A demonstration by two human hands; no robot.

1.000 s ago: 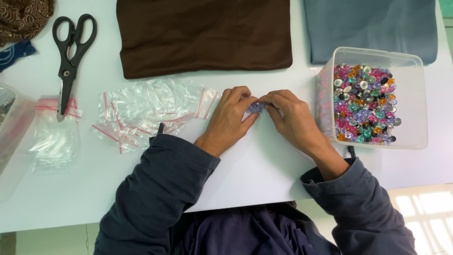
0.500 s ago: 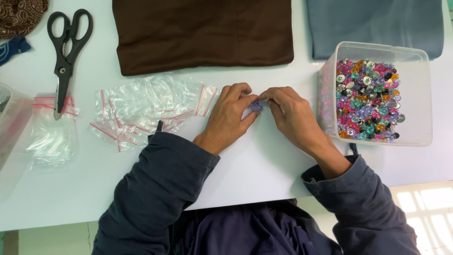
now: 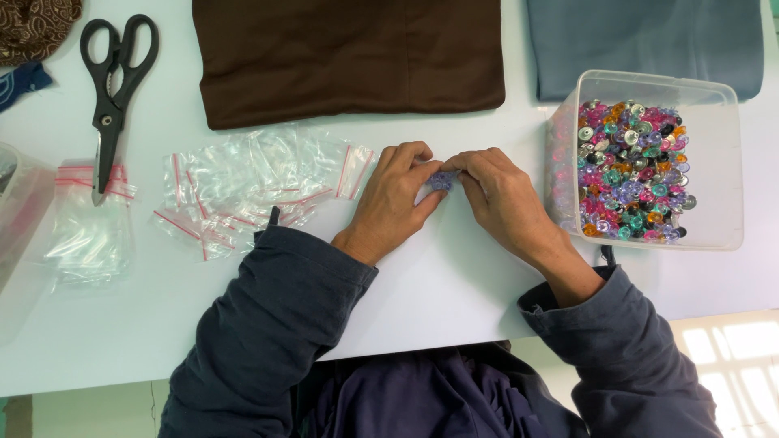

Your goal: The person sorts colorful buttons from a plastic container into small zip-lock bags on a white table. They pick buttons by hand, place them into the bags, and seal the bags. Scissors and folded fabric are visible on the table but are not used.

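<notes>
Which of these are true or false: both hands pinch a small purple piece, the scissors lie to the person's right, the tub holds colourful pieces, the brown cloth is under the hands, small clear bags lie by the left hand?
1. Left hand and right hand pinch a small purple piece: true.
2. Scissors lie right: false, far left.
3. Clear tub holds colourful pieces: true.
4. Brown cloth under hands: false, it lies beyond them.
5. Small clear bags by left hand: true.
</notes>
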